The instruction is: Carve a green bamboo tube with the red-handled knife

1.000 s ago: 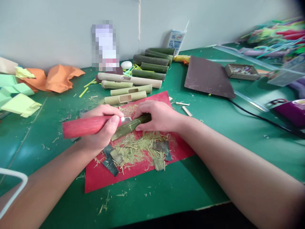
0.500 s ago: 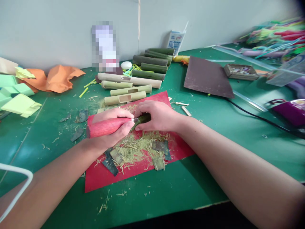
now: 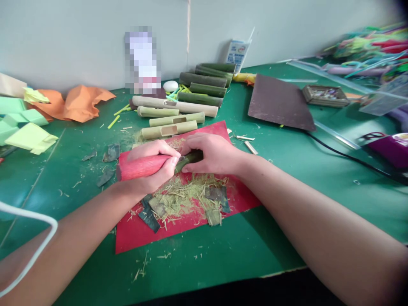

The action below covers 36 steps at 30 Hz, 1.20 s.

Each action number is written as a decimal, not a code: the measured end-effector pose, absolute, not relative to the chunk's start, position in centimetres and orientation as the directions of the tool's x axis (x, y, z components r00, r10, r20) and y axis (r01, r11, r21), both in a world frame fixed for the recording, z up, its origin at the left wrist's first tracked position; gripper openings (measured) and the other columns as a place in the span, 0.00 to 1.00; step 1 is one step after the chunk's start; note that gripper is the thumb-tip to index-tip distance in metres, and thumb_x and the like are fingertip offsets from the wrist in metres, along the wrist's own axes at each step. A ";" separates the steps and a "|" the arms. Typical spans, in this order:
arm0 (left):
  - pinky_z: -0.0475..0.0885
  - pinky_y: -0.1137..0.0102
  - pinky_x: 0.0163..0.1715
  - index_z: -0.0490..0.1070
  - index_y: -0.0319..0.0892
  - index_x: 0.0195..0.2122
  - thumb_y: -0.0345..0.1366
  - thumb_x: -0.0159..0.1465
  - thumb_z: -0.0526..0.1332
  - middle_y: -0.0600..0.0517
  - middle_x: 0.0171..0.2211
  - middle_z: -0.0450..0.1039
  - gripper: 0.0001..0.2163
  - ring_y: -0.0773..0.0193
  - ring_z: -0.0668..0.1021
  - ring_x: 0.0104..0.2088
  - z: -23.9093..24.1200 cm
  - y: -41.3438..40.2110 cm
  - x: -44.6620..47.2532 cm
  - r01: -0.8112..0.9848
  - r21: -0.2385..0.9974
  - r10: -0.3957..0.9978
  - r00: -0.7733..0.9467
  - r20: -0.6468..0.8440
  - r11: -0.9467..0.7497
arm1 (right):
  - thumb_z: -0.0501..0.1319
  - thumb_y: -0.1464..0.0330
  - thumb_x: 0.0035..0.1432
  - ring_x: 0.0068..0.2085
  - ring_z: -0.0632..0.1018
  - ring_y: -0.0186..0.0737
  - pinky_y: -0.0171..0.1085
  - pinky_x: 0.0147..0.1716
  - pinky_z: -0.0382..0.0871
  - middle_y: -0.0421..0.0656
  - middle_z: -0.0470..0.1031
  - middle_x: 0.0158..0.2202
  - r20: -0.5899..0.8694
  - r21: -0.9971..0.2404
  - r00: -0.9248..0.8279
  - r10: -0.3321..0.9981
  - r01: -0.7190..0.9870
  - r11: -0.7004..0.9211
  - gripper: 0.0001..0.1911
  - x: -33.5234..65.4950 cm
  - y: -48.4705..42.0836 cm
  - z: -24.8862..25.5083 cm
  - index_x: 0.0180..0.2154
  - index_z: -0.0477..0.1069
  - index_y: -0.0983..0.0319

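My left hand (image 3: pixel 153 168) is wrapped round the red handle of a carving tool (image 3: pixel 140 166), whose metal tip meets a green bamboo piece (image 3: pixel 190 158). My right hand (image 3: pixel 213 154) grips that bamboo piece from above and hides most of it. Both hands work over a red sheet (image 3: pixel 140 236) on the green table. A heap of pale green shavings (image 3: pixel 181 199) and dark strips of bark lies on the sheet just below the hands.
Behind the sheet lie several peeled bamboo tubes (image 3: pixel 168 129) and darker green ones (image 3: pixel 200 89). A brown sandpaper sheet (image 3: pixel 279 104) and a black cable (image 3: pixel 344 155) are to the right. Crumpled orange paper (image 3: pixel 76 104) and yellow-green papers (image 3: pixel 28 138) sit left. A purple tool (image 3: pixel 390 148) is far right.
My left hand slid the red-handled tool rightwards along the bamboo, right up to my right hand, uncovering bark scraps on the table at the left. My right hand stayed put.
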<state>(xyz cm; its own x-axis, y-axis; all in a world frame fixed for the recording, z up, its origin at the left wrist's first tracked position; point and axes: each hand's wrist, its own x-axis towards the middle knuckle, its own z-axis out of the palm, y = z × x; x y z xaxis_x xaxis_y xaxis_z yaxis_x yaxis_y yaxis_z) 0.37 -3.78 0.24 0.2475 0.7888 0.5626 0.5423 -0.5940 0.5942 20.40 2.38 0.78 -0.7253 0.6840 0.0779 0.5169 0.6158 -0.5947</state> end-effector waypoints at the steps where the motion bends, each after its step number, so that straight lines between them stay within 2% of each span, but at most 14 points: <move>1: 0.76 0.69 0.33 0.75 0.44 0.32 0.32 0.60 0.62 0.55 0.31 0.80 0.03 0.66 0.80 0.30 0.2 -3.8 0.4 0.539 0.589 0.781 0.240 0.577 -0.602 | 0.70 0.63 0.51 0.38 0.73 0.37 0.36 0.34 0.59 0.42 0.78 0.39 0.084 -0.592 -0.727 0.682 0.514 0.621 0.13 20.4 2.4 0.7 0.38 0.77 0.62; 7: 0.72 0.69 0.26 0.72 0.43 0.27 0.30 0.59 0.60 0.56 0.25 0.76 0.04 0.68 0.76 0.25 -0.4 -4.0 0.2 0.511 0.561 0.725 0.198 0.660 -0.651 | 0.70 0.62 0.51 0.39 0.73 0.38 0.36 0.35 0.59 0.42 0.78 0.38 0.096 -0.567 -0.741 0.665 0.508 0.648 0.14 20.6 2.5 0.5 0.38 0.77 0.62; 10: 0.74 0.69 0.28 0.73 0.43 0.27 0.31 0.60 0.59 0.55 0.26 0.77 0.06 0.67 0.77 0.26 -0.6 -4.2 -0.1 0.544 0.564 0.739 0.168 0.652 -0.621 | 0.69 0.62 0.51 0.39 0.73 0.38 0.36 0.35 0.59 0.42 0.77 0.39 0.094 -0.571 -0.743 0.663 0.505 0.647 0.14 20.6 2.5 0.5 0.39 0.77 0.62; 17: 0.78 0.68 0.38 0.78 0.46 0.35 0.38 0.63 0.61 0.55 0.34 0.81 0.06 0.64 0.80 0.34 0.0 -4.3 0.0 0.612 0.574 0.804 0.185 0.565 -0.544 | 0.69 0.62 0.51 0.40 0.73 0.39 0.36 0.35 0.59 0.42 0.78 0.40 0.092 -0.582 -0.745 0.661 0.498 0.643 0.13 20.5 2.5 0.5 0.39 0.77 0.60; 20: 0.78 0.68 0.39 0.79 0.47 0.36 0.39 0.64 0.61 0.54 0.35 0.81 0.07 0.63 0.81 0.35 0.0 -4.0 0.0 0.616 0.582 0.826 0.223 0.519 -0.531 | 0.68 0.62 0.52 0.40 0.73 0.39 0.36 0.35 0.59 0.43 0.78 0.40 0.079 -0.581 -0.745 0.662 0.506 0.638 0.13 20.5 2.5 0.6 0.40 0.78 0.60; 26: 0.77 0.67 0.41 0.78 0.47 0.36 0.37 0.63 0.62 0.55 0.35 0.81 0.06 0.62 0.81 0.36 -0.2 -3.7 -0.1 0.591 0.590 0.819 0.244 0.519 -0.550 | 0.68 0.63 0.52 0.38 0.72 0.38 0.36 0.35 0.58 0.43 0.77 0.39 0.079 -0.585 -0.746 0.662 0.503 0.637 0.13 20.5 2.5 0.7 0.39 0.78 0.60; 30: 0.77 0.67 0.40 0.78 0.46 0.35 0.35 0.63 0.60 0.55 0.34 0.81 0.06 0.63 0.80 0.35 -0.1 -3.8 -0.1 0.589 0.596 0.820 0.234 0.522 -0.546 | 0.69 0.62 0.51 0.37 0.72 0.37 0.36 0.34 0.58 0.42 0.77 0.39 0.090 -0.580 -0.743 0.663 0.502 0.641 0.14 20.5 2.6 0.6 0.39 0.78 0.61; 36: 0.78 0.67 0.37 0.78 0.46 0.35 0.37 0.62 0.62 0.54 0.33 0.81 0.06 0.63 0.81 0.33 0.2 -3.9 0.2 0.594 0.591 0.821 0.237 0.520 -0.546 | 0.68 0.63 0.51 0.39 0.73 0.38 0.36 0.35 0.58 0.43 0.78 0.40 0.084 -0.594 -0.743 0.664 0.498 0.631 0.14 20.5 2.5 0.6 0.40 0.78 0.60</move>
